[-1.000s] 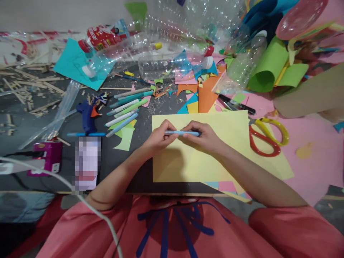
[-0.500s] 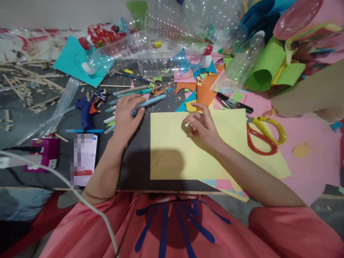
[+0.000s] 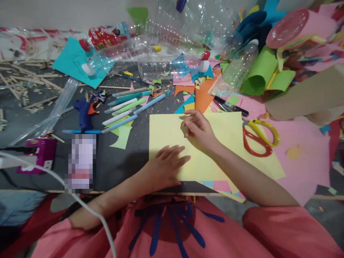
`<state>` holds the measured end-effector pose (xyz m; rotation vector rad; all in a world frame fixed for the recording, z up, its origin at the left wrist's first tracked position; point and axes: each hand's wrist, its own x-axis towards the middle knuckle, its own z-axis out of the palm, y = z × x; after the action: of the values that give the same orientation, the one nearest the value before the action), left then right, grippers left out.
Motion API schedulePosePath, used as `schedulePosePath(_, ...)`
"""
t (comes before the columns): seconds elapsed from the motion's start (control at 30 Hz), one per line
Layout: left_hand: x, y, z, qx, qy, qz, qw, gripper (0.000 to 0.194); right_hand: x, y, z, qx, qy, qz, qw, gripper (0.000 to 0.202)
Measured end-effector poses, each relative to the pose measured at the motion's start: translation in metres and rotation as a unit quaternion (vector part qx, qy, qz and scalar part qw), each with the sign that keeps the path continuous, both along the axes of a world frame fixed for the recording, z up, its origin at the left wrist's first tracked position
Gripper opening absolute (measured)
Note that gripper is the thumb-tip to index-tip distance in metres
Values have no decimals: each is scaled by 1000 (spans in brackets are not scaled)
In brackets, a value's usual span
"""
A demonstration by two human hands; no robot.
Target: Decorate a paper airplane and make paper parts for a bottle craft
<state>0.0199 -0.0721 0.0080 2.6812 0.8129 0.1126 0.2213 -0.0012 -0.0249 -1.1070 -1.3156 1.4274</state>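
Note:
My left hand (image 3: pixel 165 166) lies palm down with spread fingers on the lower left part of a yellow sheet of paper (image 3: pixel 166 129). It is open and holds nothing. Over the upper middle of the same sheet is my right hand (image 3: pixel 199 127). Its fingers are loosely curled, with gaps between them, and I see nothing in them. Several felt-tip pens (image 3: pixel 126 105) in green, white and blue lie side by side left of the sheet. Scissors (image 3: pixel 258 144) with red and yellow handles are at the sheet's right edge, their blades hidden.
Clear plastic bottles (image 3: pixel 163 68) and paper scraps (image 3: pixel 204 95) crowd the back. A blue glue gun (image 3: pixel 84 113), a phone (image 3: pixel 80 157) and a purple power box (image 3: pixel 40 156) are at left. A white cable (image 3: pixel 83 202) crosses in front. Pink paper (image 3: pixel 303 143) and a cardboard tube (image 3: pixel 306 93) are at right.
My left hand has come away from a blue felt-tip pen and moved right and toward me onto the yellow sheet. The pens now lie uncovered. My right hand has barely moved.

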Motion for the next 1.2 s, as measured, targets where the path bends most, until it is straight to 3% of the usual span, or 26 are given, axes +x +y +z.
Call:
schedulePosePath(0.13, -15, -21, -14, 53, 18, 22, 998, 66, 0, -4, 6, 81, -87, -68, 991, 20)
schedulePosePath(0.23, -24, -20, -17, 70, 27, 24, 997, 63, 2, -18, 23, 166, -189, -19, 968, 17)
schedulePosePath(0.3, -30, -16, -16, 81, 27, 17, 996, 64, 4, -33, 35, 239, -272, 107, 926, 24)
schedulePosePath(0.37, -37, -13, -15, 91, 30, 13, 995, 68, 5, -51, 42, 292, -360, 225, 857, 36)
schedulePosePath(0.47, -48, -9, -14, 95, 42, 8, 995, 72, 11, -77, 37, 307, -475, 267, 780, 79)
schedulePosePath(0.57, -54, -8, -12, 97, 25, -14, 995, 63, 20, -94, 26, 308, -524, 268, 748, 88)
schedulePosePath(0.77, -53, -15, -1, 87, 4, -21, 996, 45, 33, -104, 31, 341, -526, 280, 727, 52)
schedulePosePath(0.97, -57, -16, 6, 101, -13, -24, 995, 31, 46, -109, 43, 332, -520, 306, 725, 61)
schedulePosePath(1.07, -61, -12, 13, 69, -19, -13, 997, 25, 57, -102, 53, 349, -499, 303, 733, 48)
schedulePosePath(1.2, -68, -5, 20, 12, -31, 22, 999, 27, 70, -87, 66, 329, -500, 246, 763, 33)
